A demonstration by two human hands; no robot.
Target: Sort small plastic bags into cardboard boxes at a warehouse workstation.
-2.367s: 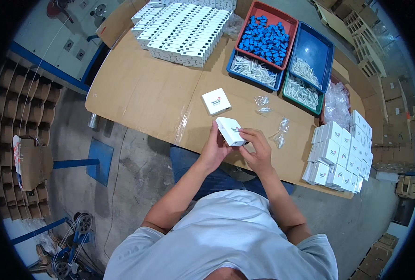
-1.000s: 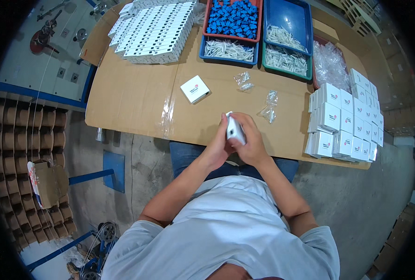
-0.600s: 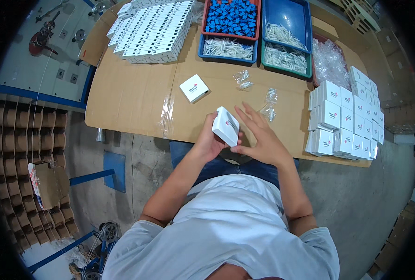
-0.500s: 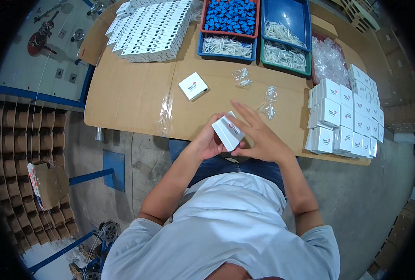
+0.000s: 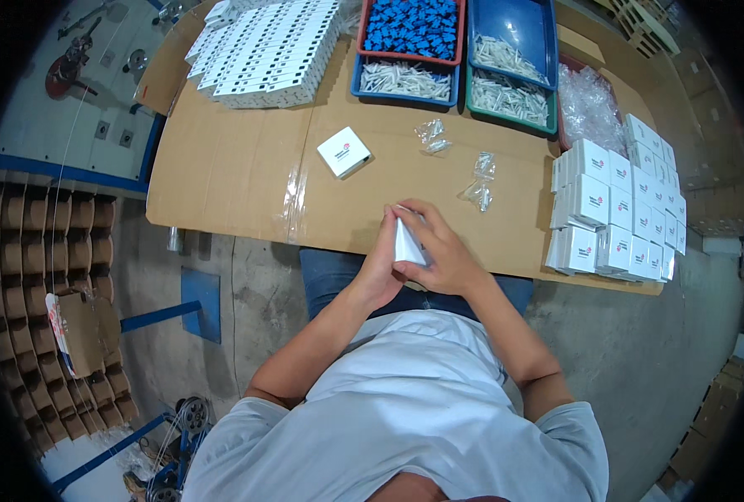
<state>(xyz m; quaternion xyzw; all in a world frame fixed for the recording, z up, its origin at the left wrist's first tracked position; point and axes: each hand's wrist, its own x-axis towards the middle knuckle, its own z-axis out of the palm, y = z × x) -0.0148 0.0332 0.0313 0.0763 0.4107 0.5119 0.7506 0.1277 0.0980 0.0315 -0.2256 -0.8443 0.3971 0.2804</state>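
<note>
Between my two hands, over the table's near edge, is a small white box (image 5: 409, 246). My left hand (image 5: 380, 263) grips it along its left side. My right hand (image 5: 445, 255) is closed round its right side, the thumb across the near part and the fingers over the far end. Farther left on the cardboard-covered table (image 5: 230, 184) lies another white box (image 5: 343, 152) with a small printed mark on top. Two small clear bags of parts lie beyond my hands, one clear bag (image 5: 433, 136) farther off and another clear bag (image 5: 480, 182) to the right.
White boxes (image 5: 271, 58) stand in rows at the far left, and stacked white boxes (image 5: 591, 201) at the right. A red tray (image 5: 460, 33) of blue plugs, a blue tray (image 5: 407, 102) and a green tray (image 5: 514, 126) of white pieces stand at the back, near a heap of clear bags (image 5: 589, 109).
My right hand has closed in on the box, its fingers now round the right side. The box has turned more upright between both hands.
</note>
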